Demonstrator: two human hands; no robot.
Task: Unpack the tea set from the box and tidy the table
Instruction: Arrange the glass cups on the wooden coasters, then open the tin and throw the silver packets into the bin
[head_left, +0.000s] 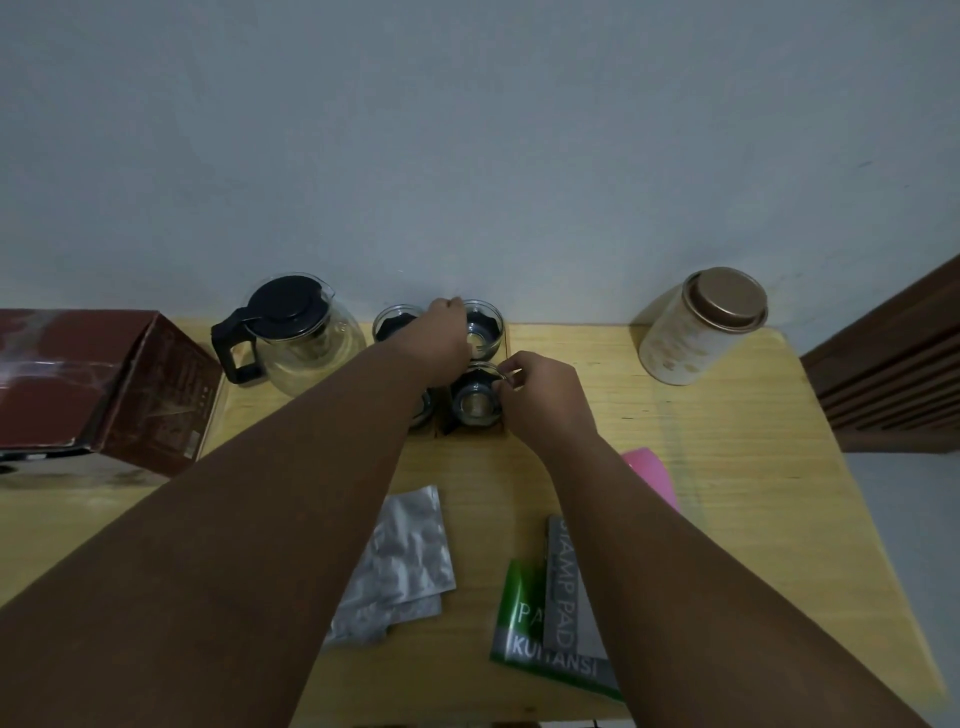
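Lying on its side at the left edge of the frame, the dark red box (104, 384) has its open end turned toward the glass teapot (296, 338), which stands upright just beside it against the wall. Right of the teapot, four glass cups are clustered in a square, possibly still in a cardboard insert. The left hand (441, 332) reaches over the far pair with its back to the camera. Its fingers are hidden, so I cannot tell whether it grips anything; it probably steadies the cluster. The right hand (540, 395) pinches the rim of the near-right cup (472, 400), likely to lift it free. At the upper right of the table (753, 467) stands a tin canister (701, 327), well apart.
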